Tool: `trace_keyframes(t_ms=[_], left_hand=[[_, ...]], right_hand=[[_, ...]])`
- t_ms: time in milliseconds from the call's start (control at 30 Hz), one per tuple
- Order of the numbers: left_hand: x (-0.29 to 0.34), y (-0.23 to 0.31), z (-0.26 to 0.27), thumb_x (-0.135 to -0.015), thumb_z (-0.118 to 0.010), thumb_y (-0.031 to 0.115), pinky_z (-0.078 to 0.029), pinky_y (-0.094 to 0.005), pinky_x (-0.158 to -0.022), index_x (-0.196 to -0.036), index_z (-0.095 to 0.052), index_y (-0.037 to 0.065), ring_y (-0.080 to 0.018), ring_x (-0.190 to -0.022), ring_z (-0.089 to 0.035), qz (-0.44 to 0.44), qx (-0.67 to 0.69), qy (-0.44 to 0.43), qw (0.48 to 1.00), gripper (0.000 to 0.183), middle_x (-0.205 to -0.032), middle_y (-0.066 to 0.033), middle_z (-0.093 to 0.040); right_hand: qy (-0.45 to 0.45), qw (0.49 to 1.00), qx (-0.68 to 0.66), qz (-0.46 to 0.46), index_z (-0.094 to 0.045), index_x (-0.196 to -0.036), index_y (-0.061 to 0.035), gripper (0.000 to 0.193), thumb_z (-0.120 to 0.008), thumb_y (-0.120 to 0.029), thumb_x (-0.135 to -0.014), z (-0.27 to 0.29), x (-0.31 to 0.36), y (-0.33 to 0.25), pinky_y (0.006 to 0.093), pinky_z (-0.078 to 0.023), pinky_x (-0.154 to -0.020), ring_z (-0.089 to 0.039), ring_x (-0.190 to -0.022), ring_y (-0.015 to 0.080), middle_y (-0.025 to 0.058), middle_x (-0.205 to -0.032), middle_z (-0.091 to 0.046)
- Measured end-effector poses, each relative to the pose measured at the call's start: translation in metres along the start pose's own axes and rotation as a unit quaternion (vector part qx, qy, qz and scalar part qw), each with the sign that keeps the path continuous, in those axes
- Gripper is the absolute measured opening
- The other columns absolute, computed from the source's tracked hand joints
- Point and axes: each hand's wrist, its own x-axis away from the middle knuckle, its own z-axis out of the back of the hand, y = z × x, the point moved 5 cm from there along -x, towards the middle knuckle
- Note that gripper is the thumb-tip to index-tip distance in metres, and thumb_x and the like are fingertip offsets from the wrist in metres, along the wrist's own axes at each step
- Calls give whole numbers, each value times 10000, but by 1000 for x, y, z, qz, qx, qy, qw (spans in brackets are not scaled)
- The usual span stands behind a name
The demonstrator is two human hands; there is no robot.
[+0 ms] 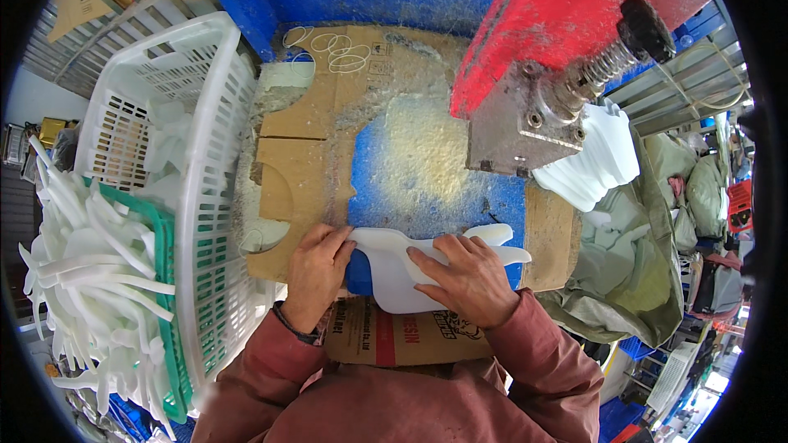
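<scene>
A smooth white moulded plastic piece (390,275) lies at the near edge of the blue table surface (488,197), its lower part overhanging toward me. My left hand (318,269) pinches the piece's upper left corner between thumb and fingers. Across its right part rests my right hand (472,280), thumb and fingers bent around it. A narrow white tongue (492,234) sticks out past the right fingers; whether it belongs to the same piece I cannot tell. Beyond my hands, cream-coloured dust (423,143) covers the blue surface.
A red machine arm (525,25) with a metal block (525,119) overhangs the far right. White pieces (591,160) are stacked beside it. Left stand a white basket (197,197) and a green basket (168,312) heaped with white strips (98,279). An open sack (657,295) sits right; cardboard (304,164) covers the table.
</scene>
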Motion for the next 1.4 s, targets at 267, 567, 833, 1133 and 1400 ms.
trace_keyframes(t_ms=[267, 567, 833, 1133, 1400], left_hand=[[-2, -3, -6, -902, -761, 100, -566, -438, -771, -1089, -772, 18, -356, -882, -700, 28, 8, -7, 1000, 205, -959, -143, -705], [-3, -1, -7, -904, -751, 63, -560, -436, -757, -1076, -762, 0, -364, -856, -695, -17, 17, 8, 1000, 183, -920, -154, -694], [-9, -4, -7, -905, -752, 62, -552, -410, -730, -1056, -749, 2, -349, -811, -695, 7, 19, 13, 1000, 163, -939, -160, -698], [-10, 57, -31, -896, -733, 73, -571, -444, -763, -1229, -700, 73, -350, -895, -695, -123, -30, -100, 987, 335, -980, -152, -682], [-10, 53, -48, -906, -748, 146, -579, -454, -773, -1273, -698, 66, -366, -909, -701, -103, -15, -155, 982, 379, -1042, -132, -681]], right_hand=[[10, 1000, 5, -3, -674, -1317, -153, 521, -813, -320, -844, -8, -3, 5, 411, -511, -812, -642, -925, 280, 90, -1048, -555], [-15, 1000, 1, -11, -677, -1323, -140, 507, -805, -326, -869, -12, -5, 10, 427, -519, -842, -643, -947, 291, 101, -1078, -562], [-31, 999, 27, -10, -701, -1257, -132, 463, -813, -314, -847, -18, -11, 12, 418, -512, -859, -635, -964, 281, 87, -1038, -550], [-24, 996, 78, 22, -717, -1130, -91, 365, -775, -293, -831, -15, -16, 7, 416, -515, -860, -661, -978, 281, 96, -1020, -621], [82, 982, -113, -129, -738, -1187, -54, 325, -797, -123, -875, 23, 46, 44, 405, -552, -787, -689, -869, 306, 119, -985, -666]])
